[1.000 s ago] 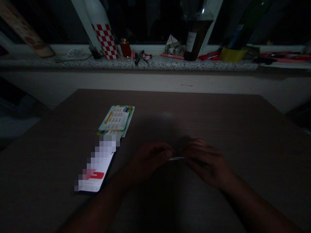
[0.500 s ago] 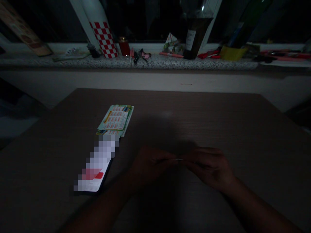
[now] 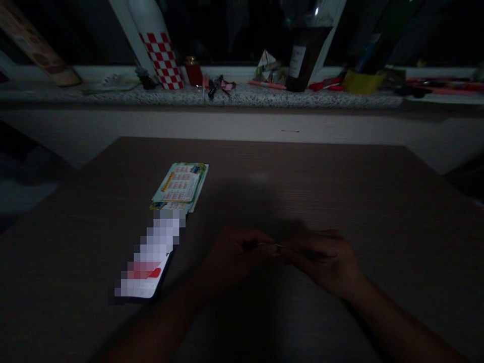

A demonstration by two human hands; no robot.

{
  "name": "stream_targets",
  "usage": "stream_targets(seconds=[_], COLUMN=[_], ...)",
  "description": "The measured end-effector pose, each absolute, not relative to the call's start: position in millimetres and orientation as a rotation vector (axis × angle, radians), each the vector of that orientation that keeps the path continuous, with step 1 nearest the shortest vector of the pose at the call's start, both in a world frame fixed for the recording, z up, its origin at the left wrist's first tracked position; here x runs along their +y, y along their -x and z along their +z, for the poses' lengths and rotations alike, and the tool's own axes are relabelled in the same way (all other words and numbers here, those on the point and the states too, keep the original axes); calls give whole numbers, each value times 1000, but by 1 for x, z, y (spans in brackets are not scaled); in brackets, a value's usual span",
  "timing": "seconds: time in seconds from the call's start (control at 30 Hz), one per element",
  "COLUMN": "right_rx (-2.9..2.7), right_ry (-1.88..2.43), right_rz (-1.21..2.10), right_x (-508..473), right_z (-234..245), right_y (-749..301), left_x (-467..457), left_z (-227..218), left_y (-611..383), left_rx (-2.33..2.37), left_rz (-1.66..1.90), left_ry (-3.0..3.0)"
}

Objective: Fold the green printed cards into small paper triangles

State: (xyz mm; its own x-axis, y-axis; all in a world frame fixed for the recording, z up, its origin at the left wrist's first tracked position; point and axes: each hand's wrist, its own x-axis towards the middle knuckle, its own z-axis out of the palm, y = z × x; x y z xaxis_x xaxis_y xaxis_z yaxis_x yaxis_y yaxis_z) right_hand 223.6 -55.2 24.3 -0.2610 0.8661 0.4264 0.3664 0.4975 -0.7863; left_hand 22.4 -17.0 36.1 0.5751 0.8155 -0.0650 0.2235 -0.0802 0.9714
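Note:
The scene is very dark. My left hand (image 3: 232, 257) and my right hand (image 3: 325, 259) meet over the near middle of a brown wooden table (image 3: 340, 191). Fingers of both hands are pinched on a small thin pale piece (image 3: 270, 245) held between them; I cannot make out what it is. To the left lies a phone (image 3: 149, 264) with a lit screen, and just beyond it a small stack of printed cards (image 3: 180, 185).
Behind the table runs a speckled windowsill (image 3: 242, 98) crowded with things: a red-and-white checked tube (image 3: 162, 59), a small red jar (image 3: 193, 73), a dark bottle (image 3: 300, 58), a yellow container (image 3: 361, 81) and red pens (image 3: 325, 85).
My hands have drawn closer together, and the pale piece between them now shows shorter. The phone and cards have not moved.

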Motion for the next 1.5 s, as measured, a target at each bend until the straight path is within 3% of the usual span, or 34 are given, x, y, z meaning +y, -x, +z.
stream_targets(seconds=[0.77, 1.5], right_rx=[-1441, -1497], right_ry=[1282, 1137], right_rz=[1046, 1093], right_x=[-55, -50], right_z=[13, 20], right_y=[-210, -219], left_x=[-15, -14], left_z=[32, 28], left_y=[-22, -27], left_rx=[1010, 994], left_rz=[611, 633], left_ry=[-1776, -1238])
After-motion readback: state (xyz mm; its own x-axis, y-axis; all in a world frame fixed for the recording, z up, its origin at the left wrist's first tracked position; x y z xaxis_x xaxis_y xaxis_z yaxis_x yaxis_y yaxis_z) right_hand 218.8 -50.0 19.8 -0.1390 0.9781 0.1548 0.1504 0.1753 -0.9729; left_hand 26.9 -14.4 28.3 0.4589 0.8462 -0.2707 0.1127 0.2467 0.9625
